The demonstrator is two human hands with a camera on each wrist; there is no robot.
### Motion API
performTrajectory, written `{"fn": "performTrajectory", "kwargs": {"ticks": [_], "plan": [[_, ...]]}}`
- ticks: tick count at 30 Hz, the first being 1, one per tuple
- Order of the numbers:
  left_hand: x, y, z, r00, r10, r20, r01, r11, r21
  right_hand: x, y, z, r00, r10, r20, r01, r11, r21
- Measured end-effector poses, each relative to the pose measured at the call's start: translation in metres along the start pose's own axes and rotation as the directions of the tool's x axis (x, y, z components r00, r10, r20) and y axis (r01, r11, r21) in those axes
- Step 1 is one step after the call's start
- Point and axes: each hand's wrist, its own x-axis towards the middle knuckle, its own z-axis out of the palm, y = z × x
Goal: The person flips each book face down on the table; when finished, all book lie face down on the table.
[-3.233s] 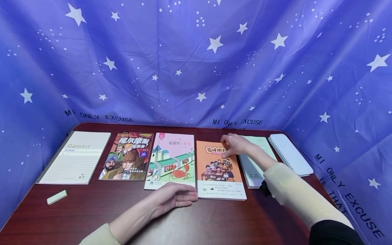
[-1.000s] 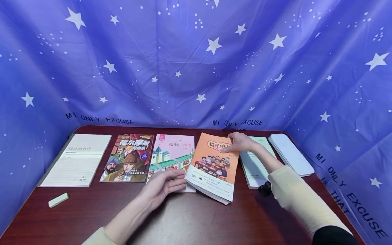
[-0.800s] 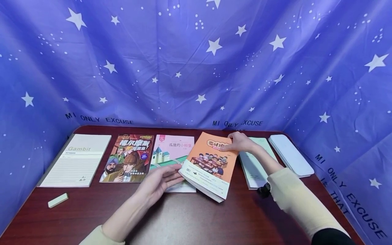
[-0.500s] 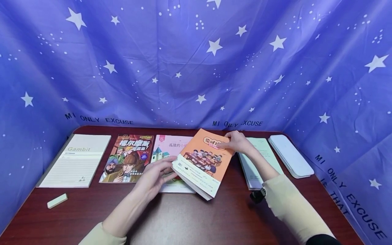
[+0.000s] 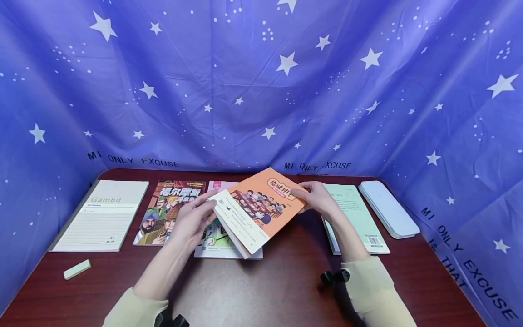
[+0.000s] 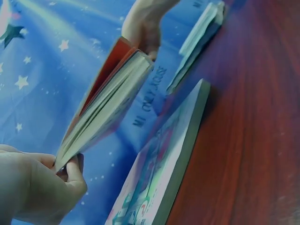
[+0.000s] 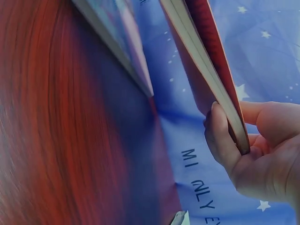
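Note:
An orange book (image 5: 265, 195) with a white lower band is held up off the table, tilted, between both hands. My left hand (image 5: 192, 222) pinches its lower left corner, and my right hand (image 5: 316, 197) grips its right upper corner. In the left wrist view the page edges of the orange book (image 6: 112, 103) fan slightly apart under the cover. The right wrist view has the thumb on one cover and fingers on the other. Below the orange book lies a pink book (image 5: 220, 247), partly hidden by it and by the left hand.
A lined Gambit notebook (image 5: 102, 222), a comic-style book (image 5: 153, 227) and a small pale block (image 5: 76, 270) lie at the left. On the right are a green book (image 5: 357, 218) and a white case (image 5: 388, 209). A starry blue curtain (image 5: 245, 68) hangs behind the table (image 5: 278, 290).
The orange book has come up off the table, moved left over the pink book and turned clockwise. Both hands moved with it; the left one now pinches its corner. The green book is more exposed.

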Motion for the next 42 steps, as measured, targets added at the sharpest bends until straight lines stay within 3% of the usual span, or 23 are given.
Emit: {"fn": "performTrajectory", "kwargs": {"ticks": [9, 19, 26, 33, 42], "plan": [[0.017, 0.003, -0.008, 0.999, -0.007, -0.04, 0.003, 0.995, -0.095, -0.015, 0.003, 0.005, 1.0, 0.01, 0.018, -0.014, 0.975, 0.222], [0.025, 0.004, -0.006, 1.0, -0.007, -0.011, 0.005, 0.991, -0.133, -0.026, 0.021, 0.003, 0.998, 0.009, 0.056, -0.034, 0.884, 0.466], [0.024, 0.006, -0.012, 0.999, -0.009, -0.051, 0.003, 0.993, -0.115, -0.026, 0.026, 0.007, 0.991, -0.064, 0.117, -0.008, 0.848, 0.529], [0.019, 0.009, -0.015, 0.997, -0.003, -0.072, -0.007, 0.99, -0.139, -0.028, 0.023, 0.008, 0.99, -0.071, 0.122, -0.009, 0.827, 0.562], [0.017, 0.01, -0.012, 0.994, 0.078, -0.08, -0.076, 0.997, 0.019, -0.03, 0.017, 0.003, 0.99, -0.124, 0.069, 0.063, 0.821, 0.568]]}}
